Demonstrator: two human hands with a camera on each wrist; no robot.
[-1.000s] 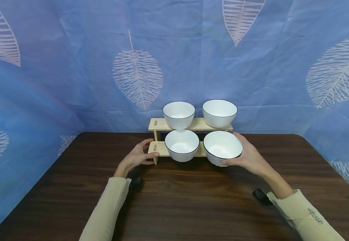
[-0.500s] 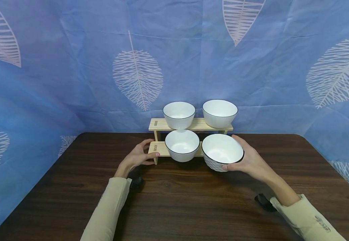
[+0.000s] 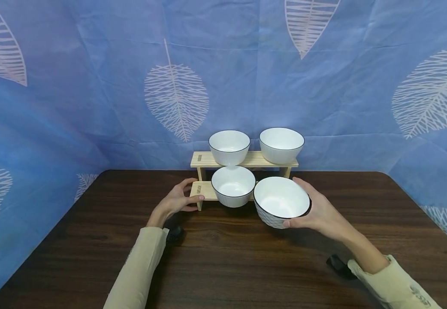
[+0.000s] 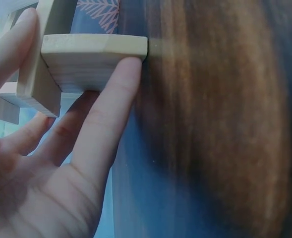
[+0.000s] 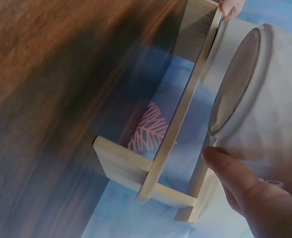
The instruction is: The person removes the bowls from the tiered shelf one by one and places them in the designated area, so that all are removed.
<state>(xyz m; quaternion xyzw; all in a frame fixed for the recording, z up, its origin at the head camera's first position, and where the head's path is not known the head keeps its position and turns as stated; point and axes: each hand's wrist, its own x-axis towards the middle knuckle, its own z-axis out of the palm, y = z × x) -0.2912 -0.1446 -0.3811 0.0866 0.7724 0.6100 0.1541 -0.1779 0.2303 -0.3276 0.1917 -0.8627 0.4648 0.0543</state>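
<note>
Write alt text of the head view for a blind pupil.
A person's right hand holds a white bowl in front of a two-tier wooden stand whose left end the left hand grips. Three similar bowls sit on it, two above, one below; the table is dark.

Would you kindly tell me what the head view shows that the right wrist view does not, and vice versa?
Only the head view shows the inside of the held bowl, the left sleeve and the right sleeve. Only the right wrist view shows that bowl's underside. Both show the right hand, the wooden rack and the table.
</note>
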